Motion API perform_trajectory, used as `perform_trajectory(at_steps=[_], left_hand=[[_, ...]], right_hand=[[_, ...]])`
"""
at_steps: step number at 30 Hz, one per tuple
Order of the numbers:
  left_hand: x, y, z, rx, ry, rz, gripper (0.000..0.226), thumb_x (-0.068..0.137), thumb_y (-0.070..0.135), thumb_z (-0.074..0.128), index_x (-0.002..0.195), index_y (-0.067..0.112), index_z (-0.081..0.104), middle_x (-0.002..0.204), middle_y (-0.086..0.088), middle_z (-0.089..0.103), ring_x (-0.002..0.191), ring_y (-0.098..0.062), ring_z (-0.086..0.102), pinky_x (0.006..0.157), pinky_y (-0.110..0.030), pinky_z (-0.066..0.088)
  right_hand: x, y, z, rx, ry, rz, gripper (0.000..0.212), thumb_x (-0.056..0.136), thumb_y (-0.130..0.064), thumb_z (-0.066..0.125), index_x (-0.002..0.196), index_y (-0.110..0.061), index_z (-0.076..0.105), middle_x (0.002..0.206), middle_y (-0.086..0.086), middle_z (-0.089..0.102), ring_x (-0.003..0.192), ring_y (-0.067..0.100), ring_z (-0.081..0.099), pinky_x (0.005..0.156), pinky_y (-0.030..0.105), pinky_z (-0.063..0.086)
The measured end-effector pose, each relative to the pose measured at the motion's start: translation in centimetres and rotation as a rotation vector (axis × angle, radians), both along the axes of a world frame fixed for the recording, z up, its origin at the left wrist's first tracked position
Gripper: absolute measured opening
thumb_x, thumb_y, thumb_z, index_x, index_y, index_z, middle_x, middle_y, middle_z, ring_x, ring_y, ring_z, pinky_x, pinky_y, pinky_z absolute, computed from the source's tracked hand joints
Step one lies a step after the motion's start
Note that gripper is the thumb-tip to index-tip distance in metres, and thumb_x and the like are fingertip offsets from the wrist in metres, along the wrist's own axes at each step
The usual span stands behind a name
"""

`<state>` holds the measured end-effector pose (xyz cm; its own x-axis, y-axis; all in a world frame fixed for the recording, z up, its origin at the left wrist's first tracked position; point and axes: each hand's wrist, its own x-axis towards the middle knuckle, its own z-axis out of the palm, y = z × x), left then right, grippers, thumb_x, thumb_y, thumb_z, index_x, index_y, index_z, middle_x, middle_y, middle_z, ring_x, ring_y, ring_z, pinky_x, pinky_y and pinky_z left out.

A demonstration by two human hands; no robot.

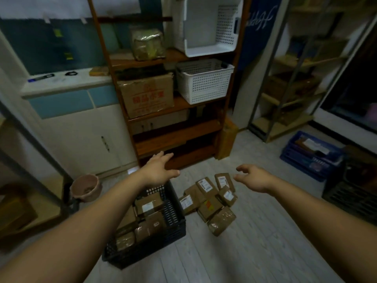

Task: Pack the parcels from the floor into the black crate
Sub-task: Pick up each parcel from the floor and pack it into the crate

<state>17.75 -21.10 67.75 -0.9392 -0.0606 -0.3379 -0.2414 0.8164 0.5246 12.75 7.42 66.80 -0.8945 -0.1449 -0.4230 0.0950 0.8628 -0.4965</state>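
Both hands are empty with fingers spread: the left hand [158,170] above the black crate [173,227], already part filled, the right hand [256,178] above the parcels [210,201] heaped on the floor [255,242] beside the crate's right edge.

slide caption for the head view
Both empty hands, left and right, reach over brown parcels beside the half-filled black crate.

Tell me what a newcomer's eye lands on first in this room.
Two bare forearms reach forward, the left hand and right hand both open and empty. Below them, a black crate partly filled with brown parcels sits on the floor, with a loose pile of parcels just to its right.
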Motion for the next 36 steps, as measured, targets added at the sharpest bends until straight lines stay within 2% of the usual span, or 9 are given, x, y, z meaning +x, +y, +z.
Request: perform_trajectory(at_steps=[5,11,15,23,29,36], left_hand=[[-2.8,9.9,0.6,0.018,0.016,-0.072,0.073,0.090,0.046,0.055,0.150,0.031,0.015,0.160,-0.001,0.002,0.147,-0.024,0.000,0.119,-0.043,0.009],[-7.0,21.8,-0.2,0.097,-0.035,-0.109,0.073,0.091,0.045,0.053,0.150,0.029,0.014,0.160,-0.003,0.002,0.147,-0.025,0.002,0.119,-0.043,0.011],[-9.2,26.0,-1.2,0.122,-0.057,-0.082,0.073,0.090,0.045,0.054,0.150,0.030,0.015,0.160,-0.003,0.003,0.147,-0.025,0.005,0.118,-0.043,0.012],[-17.0,26.2,-6.1,0.099,-0.127,-0.023,0.075,0.090,0.047,0.054,0.150,0.029,0.014,0.160,-0.004,0.003,0.147,-0.024,0.003,0.119,-0.044,0.011],[-26.6,26.3,-9.7,0.190,-0.167,0.054,0.072,0.091,0.041,0.055,0.150,0.022,0.018,0.158,-0.005,0.014,0.144,-0.025,0.017,0.115,-0.039,0.020],[-33.4,26.4,-12.1,0.240,-0.222,0.141,0.073,0.091,0.045,0.055,0.150,0.024,0.018,0.158,-0.004,0.016,0.143,-0.025,0.021,0.113,-0.038,0.024]], right_hand=[[-0.3,9.8,0.5,0.014,0.036,-0.038,0.055,0.094,-0.042,0.053,0.143,-0.021,0.040,0.148,0.006,0.040,0.132,0.023,0.044,0.104,0.032,0.037],[-2.7,22.6,0.9,0.080,0.062,0.015,0.058,0.095,-0.043,0.051,0.146,-0.019,0.036,0.151,0.005,0.036,0.135,0.023,0.039,0.107,0.032,0.033],[-5.8,27.8,0.4,0.079,0.053,0.014,0.060,0.094,-0.042,0.052,0.147,-0.018,0.035,0.153,0.005,0.034,0.138,0.022,0.036,0.110,0.033,0.031],[-15.4,28.1,-4.6,0.027,-0.028,0.035,0.063,0.094,-0.043,0.053,0.147,-0.018,0.033,0.152,0.007,0.035,0.136,0.023,0.038,0.110,0.033,0.033],[-23.4,27.8,-6.7,0.036,-0.114,0.042,0.061,0.095,-0.042,0.053,0.148,-0.019,0.033,0.152,0.005,0.035,0.137,0.022,0.037,0.110,0.032,0.031],[-32.7,27.5,-7.6,0.052,-0.121,0.089,0.060,0.095,-0.041,0.052,0.147,-0.017,0.034,0.151,0.007,0.036,0.135,0.022,0.039,0.107,0.028,0.032]])
